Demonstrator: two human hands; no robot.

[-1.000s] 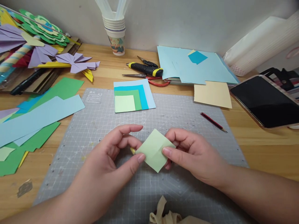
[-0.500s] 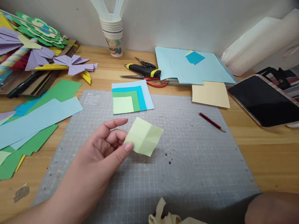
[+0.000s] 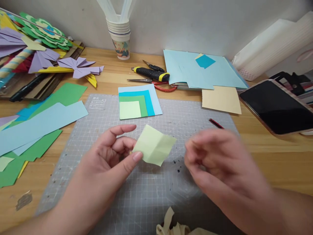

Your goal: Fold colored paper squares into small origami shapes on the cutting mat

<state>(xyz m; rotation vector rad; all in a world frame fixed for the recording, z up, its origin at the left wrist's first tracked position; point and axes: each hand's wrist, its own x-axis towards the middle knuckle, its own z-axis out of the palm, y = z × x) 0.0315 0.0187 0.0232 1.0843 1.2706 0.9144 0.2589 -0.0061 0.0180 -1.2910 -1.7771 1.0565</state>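
Note:
Between thumb and fingers, my left hand (image 3: 107, 163) pinches a small pale green paper square (image 3: 154, 147) by its left corner. A crease runs across the paper, which is tilted above the grey cutting mat (image 3: 146, 199). My right hand (image 3: 217, 163) is just right of the paper, apart from it, with curled fingers smeared by motion. Beyond the paper lies a stack of paper squares (image 3: 129, 109) in pale green, green, blue and light blue, stepped in size. A red and black pencil (image 3: 215, 123) is partly hidden behind my right hand.
Coloured paper strips (image 3: 44, 124) and folded paper flowers (image 3: 78, 67) lie at left. Paper cups (image 3: 121, 42) stand by the wall. A cutter (image 3: 151, 74) and scissors (image 3: 163, 86) lie behind the mat. Blue sheets (image 3: 193, 70), a beige sheet (image 3: 221, 99) and a phone (image 3: 276, 106) are at right.
My right hand has come up from the lower right corner toward the paper, covering part of the pencil. My left hand still holds the pale green square, nearly unmoved.

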